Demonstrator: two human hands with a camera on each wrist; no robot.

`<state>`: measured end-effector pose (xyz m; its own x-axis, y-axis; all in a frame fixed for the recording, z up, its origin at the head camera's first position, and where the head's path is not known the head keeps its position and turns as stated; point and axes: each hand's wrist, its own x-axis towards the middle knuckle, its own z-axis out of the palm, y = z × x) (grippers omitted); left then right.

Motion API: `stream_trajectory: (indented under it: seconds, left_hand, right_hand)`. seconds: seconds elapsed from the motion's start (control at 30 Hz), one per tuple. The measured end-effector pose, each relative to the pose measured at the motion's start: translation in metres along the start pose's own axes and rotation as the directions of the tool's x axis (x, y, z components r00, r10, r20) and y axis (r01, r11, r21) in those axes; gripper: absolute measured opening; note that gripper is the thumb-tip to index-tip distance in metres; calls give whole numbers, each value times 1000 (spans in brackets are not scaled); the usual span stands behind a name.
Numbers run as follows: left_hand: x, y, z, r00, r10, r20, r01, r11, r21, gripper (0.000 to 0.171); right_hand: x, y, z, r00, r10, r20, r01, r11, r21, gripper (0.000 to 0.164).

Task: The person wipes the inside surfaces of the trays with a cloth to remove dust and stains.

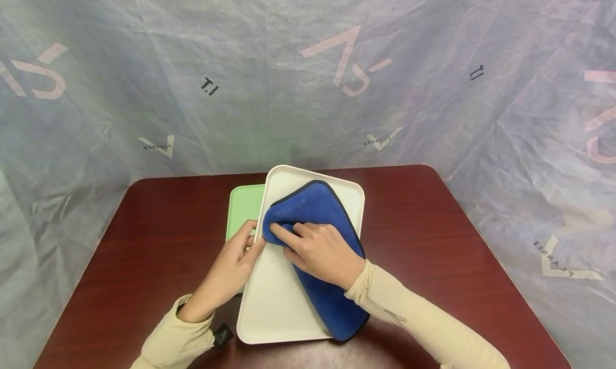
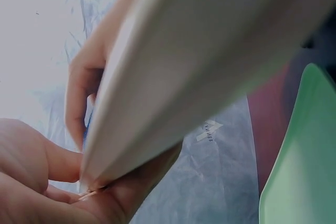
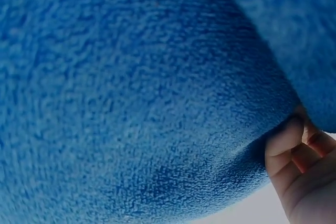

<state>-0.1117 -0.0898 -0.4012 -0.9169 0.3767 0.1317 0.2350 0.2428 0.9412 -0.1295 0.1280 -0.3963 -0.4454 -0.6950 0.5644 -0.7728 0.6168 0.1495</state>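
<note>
A white tray (image 1: 271, 299) is raised at a tilt over the table, its inside toward the head camera. My left hand (image 1: 235, 266) grips its left rim, thumb on the inner side and fingers behind; the left wrist view shows the tray's underside (image 2: 173, 61) between them. A blue cloth (image 1: 315, 203) with black edging drapes across the tray and past its lower right rim. My right hand (image 1: 320, 251) holds a bunched part of the cloth, index finger pressing it near the left inner wall. Blue cloth (image 3: 131, 87) fills most of the right wrist view.
A green tray (image 1: 243, 206) lies on the dark red table (image 1: 178, 224) behind the white one, partly covered by it. Grey printed sheeting (image 1: 269, 91) hangs behind the table and along its sides. A black object (image 1: 222, 335) sits by the left wrist.
</note>
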Motion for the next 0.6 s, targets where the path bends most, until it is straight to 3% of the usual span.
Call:
stream_trajectory:
  seconds: [0.6]
  left_hand:
    - [-7,0,-9,997,2,-71,0,1000,29,26]
  right_hand:
    - [-38,20,4,994,98,38,-99,995,27,44]
